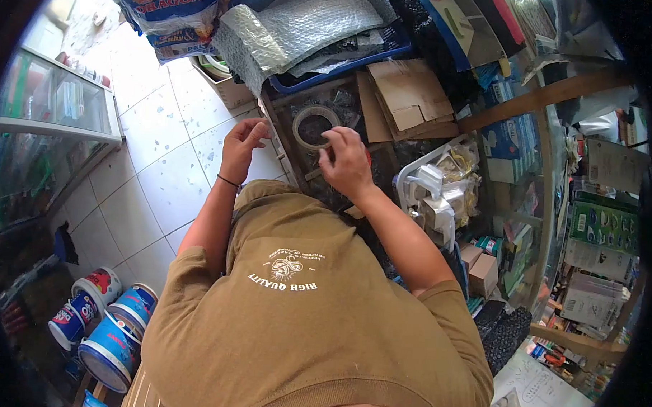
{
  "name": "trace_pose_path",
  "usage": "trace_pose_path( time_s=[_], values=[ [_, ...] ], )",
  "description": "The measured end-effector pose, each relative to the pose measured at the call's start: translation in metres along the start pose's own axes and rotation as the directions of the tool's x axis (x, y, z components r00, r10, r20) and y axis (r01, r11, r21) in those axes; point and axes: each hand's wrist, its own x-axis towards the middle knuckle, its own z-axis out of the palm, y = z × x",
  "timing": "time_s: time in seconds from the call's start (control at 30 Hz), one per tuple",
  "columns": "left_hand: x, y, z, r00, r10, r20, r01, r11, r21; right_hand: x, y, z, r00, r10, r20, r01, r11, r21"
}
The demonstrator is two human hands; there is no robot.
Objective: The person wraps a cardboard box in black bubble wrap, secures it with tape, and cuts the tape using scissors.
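My left hand [243, 149] is raised beside the edge of a wooden-framed case, its fingers curled and the thumb pressed to the forefinger. What it pinches, if anything, is too small to make out. My right hand [347, 161] is over the case, thumb and bent fingers apart. Its fingertips overlap the right rim of a roll of tape [297, 133], which lies flat on the case top. A bit of something red [368, 157] shows just behind the right hand.
Beyond the hands stands a blue basket [291, 84] with bubble wrap [325, 20]. Flattened cardboard [408, 99] and a white tray [402, 179] of small packets lie to the right. Paint buckets [110, 352] stand low left, near a glass cabinet [71, 94].
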Motion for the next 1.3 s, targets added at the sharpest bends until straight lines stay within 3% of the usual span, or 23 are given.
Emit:
trace_pose_path(
  time_s=[0.03,0.1,0.17,0.23,0.3,0.4,0.5,0.57,0.67,0.77,0.8,0.87,0.97,1.07,1.3],
  values=[
    [0.0,0.001,0.0,1.0,-0.01,-0.01,0.01,1.0,-0.005,-0.004,0.003,0.0,0.995,0.065,-0.069,-0.065,0.998,0.011],
    [0.002,0.001,0.001,1.0,-0.022,-0.015,0.022,1.0,-0.009,-0.012,0.011,-0.002,0.994,0.095,-0.054,-0.097,0.995,-0.028],
    [0.003,0.002,0.002,0.999,-0.027,-0.017,0.027,0.999,-0.02,-0.017,0.01,-0.006,0.95,0.312,-0.016,-0.311,0.939,-0.146],
    [0.004,0.0,0.003,1.0,-0.024,-0.009,0.024,0.999,-0.029,-0.016,0.009,-0.01,0.935,0.353,0.011,-0.345,0.92,-0.188],
    [0.004,0.0,0.005,1.0,-0.018,-0.003,0.018,0.999,-0.041,-0.013,0.006,-0.014,0.814,0.545,0.203,-0.483,0.828,-0.285],
    [0.003,0.002,0.006,1.0,-0.014,-0.007,0.013,0.999,-0.038,-0.01,0.005,-0.013,0.735,0.613,0.289,-0.528,0.785,-0.323],
    [0.002,0.003,0.006,1.0,-0.018,-0.008,0.018,0.999,-0.05,-0.008,0.009,-0.011,0.705,0.632,0.322,-0.539,0.773,-0.336],
    [0.001,0.004,0.007,0.996,0.055,0.069,-0.057,0.998,0.029,-0.009,0.013,-0.009,0.701,0.637,0.321,-0.547,0.768,-0.332],
    [-0.02,0.021,0.029,0.934,0.259,0.248,-0.35,0.804,0.481,-0.006,0.018,-0.01,0.663,0.674,0.325,-0.589,0.738,-0.329],
    [-0.03,0.02,0.051,0.769,0.352,0.534,-0.625,0.591,0.511,-0.005,0.02,-0.007,0.637,0.7,0.322,-0.621,0.714,-0.324],
    [-0.03,0.016,0.056,0.772,0.353,0.529,-0.622,0.592,0.513,-0.006,0.02,-0.006,0.64,0.704,0.309,-0.626,0.71,-0.321],
    [-0.029,0.008,0.065,0.693,0.351,0.63,-0.68,0.61,0.408,-0.006,0.02,-0.007,0.629,0.71,0.316,-0.633,0.704,-0.322],
    [-0.03,0.003,0.069,0.702,0.259,0.663,-0.62,0.681,0.39,-0.004,0.022,-0.007,0.601,0.731,0.323,-0.656,0.683,-0.323],
    [-0.028,0.002,0.074,0.624,0.308,0.718,-0.721,0.582,0.377,-0.005,0.025,-0.005,0.589,0.738,0.329,-0.664,0.674,-0.323],
    [-0.02,0.003,0.08,0.608,0.357,0.709,-0.731,0.601,0.324,0.001,0.019,-0.011,0.568,0.756,0.324,-0.679,0.653,-0.334]
  ],
)
